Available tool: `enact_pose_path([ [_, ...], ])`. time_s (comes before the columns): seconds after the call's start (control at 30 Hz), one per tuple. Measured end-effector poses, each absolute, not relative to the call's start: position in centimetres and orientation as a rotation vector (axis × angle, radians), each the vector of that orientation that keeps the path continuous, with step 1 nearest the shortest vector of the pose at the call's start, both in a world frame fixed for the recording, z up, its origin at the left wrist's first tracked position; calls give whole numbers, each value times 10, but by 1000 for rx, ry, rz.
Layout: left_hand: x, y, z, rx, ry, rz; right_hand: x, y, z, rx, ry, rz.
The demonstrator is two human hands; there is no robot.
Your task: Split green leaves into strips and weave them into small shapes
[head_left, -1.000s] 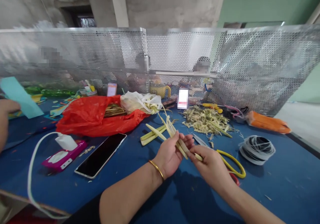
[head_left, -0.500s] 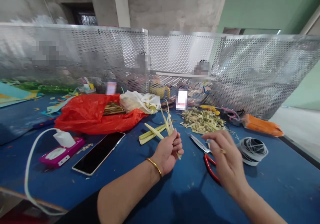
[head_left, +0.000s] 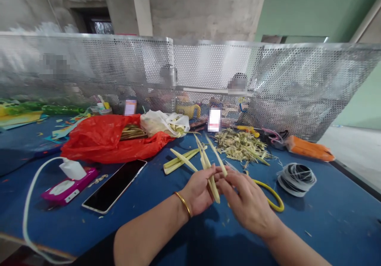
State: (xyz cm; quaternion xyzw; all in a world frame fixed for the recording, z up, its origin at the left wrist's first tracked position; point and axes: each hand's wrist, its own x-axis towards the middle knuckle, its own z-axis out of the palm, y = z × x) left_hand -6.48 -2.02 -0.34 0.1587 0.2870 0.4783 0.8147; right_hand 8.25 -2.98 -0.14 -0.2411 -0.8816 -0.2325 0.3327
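My left hand (head_left: 199, 190), palm turned up and wearing a gold bangle, holds a small bunch of pale green plant strips (head_left: 206, 161) in its curled fingers. Close beside it, my right hand (head_left: 248, 198) pinches a single pale strip (head_left: 219, 155) that slants up and left. Under and behind the right hand lie scissors, mostly hidden; one yellow handle loop (head_left: 278, 202) sticks out. Several cut stalk pieces (head_left: 180, 162) rest crossed on the blue table just left of the bunch.
A heap of shredded plant scraps (head_left: 241, 145) lies ahead. To the right are a wire coil (head_left: 297, 179) and an orange packet (head_left: 311, 149). On the left sit a red bag (head_left: 95, 137), a phone (head_left: 114, 186) and a purple power strip (head_left: 71, 186). A perforated screen (head_left: 208, 66) stands behind.
My right hand has moved left to my left hand and now pinches a strip. My left hand's grip has loosened, its palm more upturned. The yellow scissor loop shows; the red one is covered.
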Motion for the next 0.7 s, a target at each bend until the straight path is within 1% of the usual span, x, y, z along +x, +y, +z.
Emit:
enact_pose_path([
  [0.13,-67,-20,0,325,531,1111,74,-29,-7,-657,-2377,-464],
  [0.23,-69,-18,-2,283,507,1099,72,-27,-10,-700,-2383,-291],
  [0.3,-70,-16,-4,253,511,1111,72,-26,-9,-692,-2362,-248],
  [0.53,-72,-11,-2,251,498,1283,77,-27,-4,-750,-2204,-408],
  [0.7,-69,-13,-1,278,507,1300,75,-27,-9,-780,-2194,-385],
])
